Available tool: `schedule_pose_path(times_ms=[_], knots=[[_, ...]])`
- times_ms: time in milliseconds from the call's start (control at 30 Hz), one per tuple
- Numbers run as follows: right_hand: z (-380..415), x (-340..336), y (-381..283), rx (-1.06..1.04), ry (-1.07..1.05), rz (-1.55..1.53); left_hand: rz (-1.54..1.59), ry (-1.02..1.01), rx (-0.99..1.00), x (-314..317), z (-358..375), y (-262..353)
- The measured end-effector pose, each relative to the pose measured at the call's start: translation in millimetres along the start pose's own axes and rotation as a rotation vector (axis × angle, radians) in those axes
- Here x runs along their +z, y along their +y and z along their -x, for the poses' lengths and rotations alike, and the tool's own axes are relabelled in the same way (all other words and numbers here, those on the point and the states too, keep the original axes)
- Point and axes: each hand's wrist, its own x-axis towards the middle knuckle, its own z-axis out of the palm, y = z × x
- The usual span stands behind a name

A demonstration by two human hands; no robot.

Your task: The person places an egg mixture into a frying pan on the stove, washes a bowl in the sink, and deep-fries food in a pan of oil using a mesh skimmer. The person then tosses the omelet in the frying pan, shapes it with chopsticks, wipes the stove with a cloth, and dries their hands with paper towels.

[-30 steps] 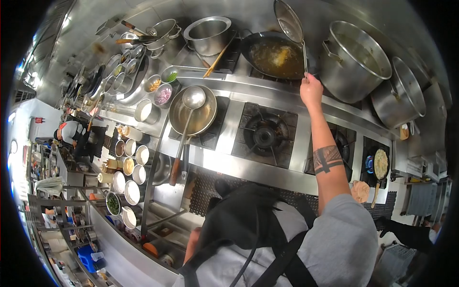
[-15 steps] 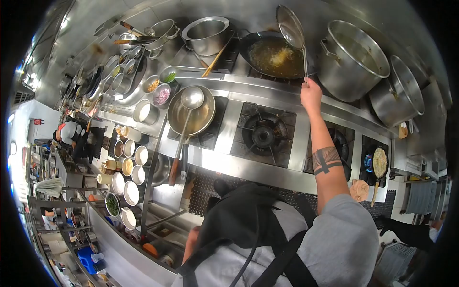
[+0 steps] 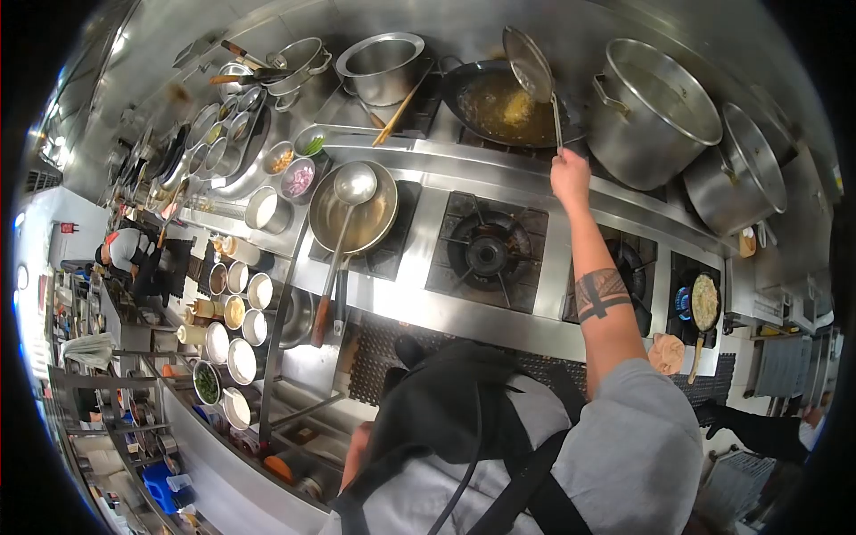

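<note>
My right hand is closed round the handle of a round metal strainer. The strainer is tilted over the right side of a dark wok at the back of the stove. Light golden food sits in the bubbling oil of the wok. Of my left arm only a bit of forearm shows at the lower left of my body; the left hand is hidden behind the dark apron.
Two tall pots stand right of the wok. A pan holds a ladle. Another pan with food sits by a blue flame. Containers of ingredients stand at left. One person is far left; a dark-sleeved arm shows at right.
My right hand and the strainer have shifted slightly left over the wok, and the strainer's head is a little lower. The view has moved slightly.
</note>
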Motion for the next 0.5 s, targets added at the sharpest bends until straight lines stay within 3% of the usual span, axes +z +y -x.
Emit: schedule_pose_path(times_ms=[67,200,267,333,500], knots=[[11,-15,-24,0.041,-0.010,-0.084,0.286,-0.053,-0.075,1,-4,-5],[24,-8,-5,-0.096,0.049,0.024,0.200,0.143,-0.216,7,9,18],[29,11,20,0.058,0.019,0.059,0.422,0.029,-0.318,16,8,10],[28,12,20,0.095,-0.050,0.086,0.323,-0.001,-0.271,18,11,8],[17,-11,-5,0.014,0.008,0.006,0.178,-0.049,-0.283,15,21,19]])
